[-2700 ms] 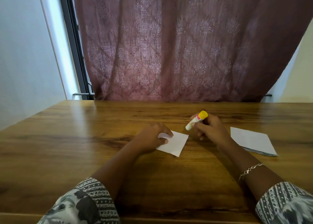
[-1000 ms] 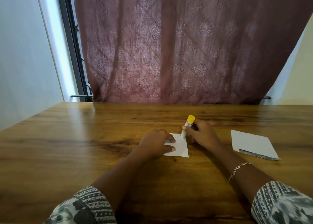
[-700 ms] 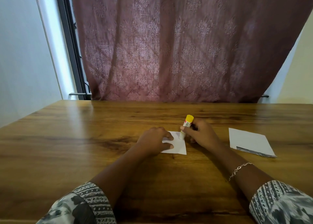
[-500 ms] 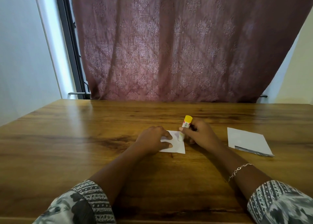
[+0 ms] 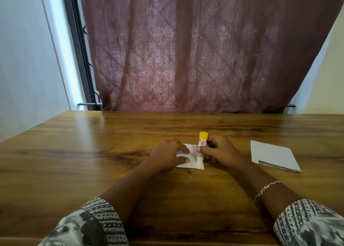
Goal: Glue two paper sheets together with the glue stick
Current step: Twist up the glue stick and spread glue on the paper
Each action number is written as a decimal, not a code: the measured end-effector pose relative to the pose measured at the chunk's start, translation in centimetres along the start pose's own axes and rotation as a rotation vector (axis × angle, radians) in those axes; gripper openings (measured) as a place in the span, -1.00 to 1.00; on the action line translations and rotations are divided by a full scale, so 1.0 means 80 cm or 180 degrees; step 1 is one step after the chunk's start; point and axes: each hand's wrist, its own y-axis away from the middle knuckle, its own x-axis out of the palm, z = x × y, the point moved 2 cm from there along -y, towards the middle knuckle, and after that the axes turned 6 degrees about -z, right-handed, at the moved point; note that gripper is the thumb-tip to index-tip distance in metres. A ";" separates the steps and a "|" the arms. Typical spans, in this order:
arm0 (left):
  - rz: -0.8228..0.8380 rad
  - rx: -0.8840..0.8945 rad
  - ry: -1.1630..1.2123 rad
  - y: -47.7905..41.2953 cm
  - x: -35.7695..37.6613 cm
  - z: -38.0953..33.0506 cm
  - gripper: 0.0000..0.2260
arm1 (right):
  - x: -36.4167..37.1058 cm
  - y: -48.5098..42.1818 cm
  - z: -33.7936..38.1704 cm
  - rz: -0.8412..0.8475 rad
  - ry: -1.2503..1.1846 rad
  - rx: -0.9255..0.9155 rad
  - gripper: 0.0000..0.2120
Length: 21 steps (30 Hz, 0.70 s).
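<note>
A small white paper sheet (image 5: 192, 154) lies flat on the wooden table (image 5: 93, 162) in the middle. My left hand (image 5: 167, 155) presses on its left part with fingers spread. My right hand (image 5: 219, 150) grips a glue stick (image 5: 201, 149) with a yellow end up, nearly upright, its white tip touching the sheet's near right corner. A second white sheet (image 5: 270, 155) lies flat to the right, apart from both hands.
A dark strip of paper (image 5: 275, 166) shows under the second sheet's near edge. A maroon patterned curtain (image 5: 186, 50) hangs behind the table's far edge. A window frame (image 5: 78, 46) and wall stand at the left.
The glue stick came down from a tilted hold above the table onto the sheet, then slid from the sheet's far edge toward its near right corner. My left hand stayed on the paper.
</note>
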 end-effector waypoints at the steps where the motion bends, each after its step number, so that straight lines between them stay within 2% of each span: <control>1: -0.0007 -0.0001 0.0011 0.000 0.000 0.000 -0.66 | 0.000 0.001 0.000 0.0038 -0.0020 -0.0009 -0.85; 4: -0.0013 -0.0001 0.0024 0.001 -0.001 -0.001 -0.66 | -0.001 0.000 0.001 0.0178 -0.0049 -0.0080 -0.95; 10: 0.0023 -0.0028 0.0076 0.004 -0.002 -0.003 -0.67 | -0.001 -0.001 0.001 0.0272 -0.0120 -0.0113 -0.90; 14: 0.0130 -0.0026 0.0092 0.004 -0.004 -0.004 -0.68 | -0.006 -0.001 0.000 0.0058 -0.0488 -0.0026 -0.92; 21: 0.0430 -0.0025 -0.0094 0.000 -0.011 0.001 -0.65 | -0.016 -0.002 0.001 -0.0119 -0.0510 -0.0020 -0.87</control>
